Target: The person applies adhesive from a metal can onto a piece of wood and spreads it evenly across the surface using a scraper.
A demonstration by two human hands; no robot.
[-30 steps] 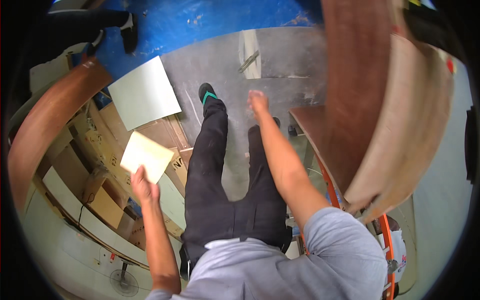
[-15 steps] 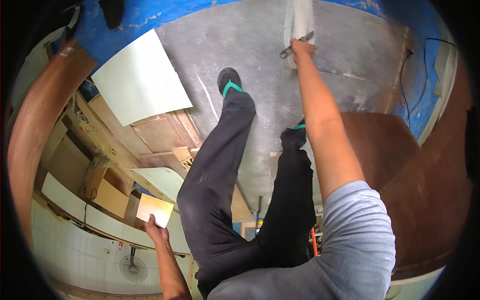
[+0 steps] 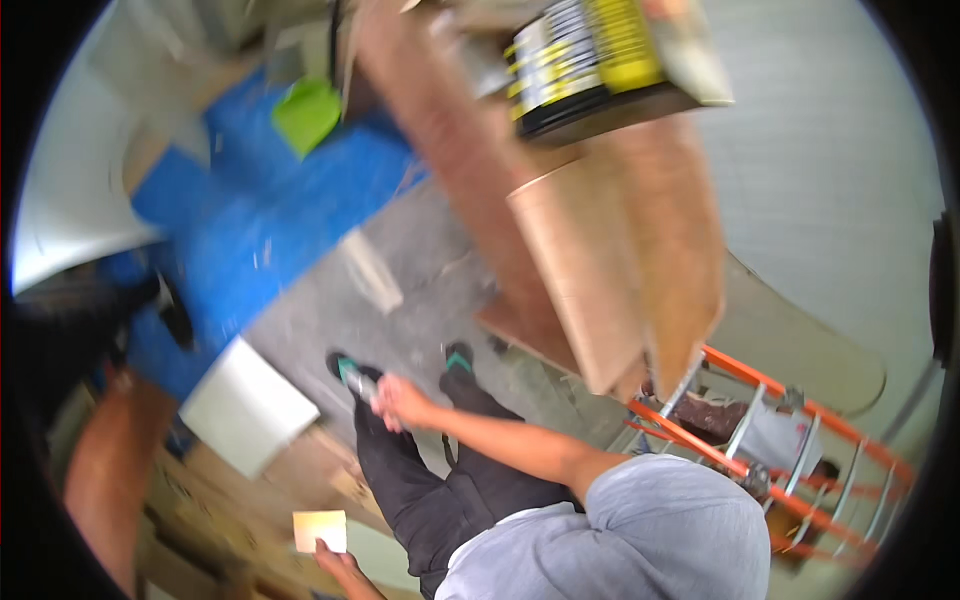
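Low on the left of the head view, my left hand point(image 3: 338, 565) has a pale yellow square point(image 3: 318, 532) pinched by its lower edge, thumb across the near face, fingers hidden behind. It's out beside my dark trousers, held clear of any surface. Light, I'd judge, flat and fairly stiff, maybe a little bendy at the corners; that edge pinch suits it, leaving the face uncreased.

And near the middle, my right hand point(image 3: 400, 402) is curled closed around a slim greyish tool point(image 3: 363, 385), one end poking out toward my left shoe point(image 3: 338, 360). Motion smears it, so I can't tell how each finger sits. It looks light and rigid, smooth enough to slip; the hold belongs well back on the body, clear of the thin end.

Beyond my feet, a pale strip point(image 3: 371, 270) lies on the grey floor sheet point(image 3: 420, 240), one end near the edge that meets the blue floor covering point(image 3: 250, 240). A white panel point(image 3: 250, 405) sits by the sheet's left side; brown boards point(image 3: 570, 270) rise at its right, an orange ladder point(image 3: 690, 438) just past them.
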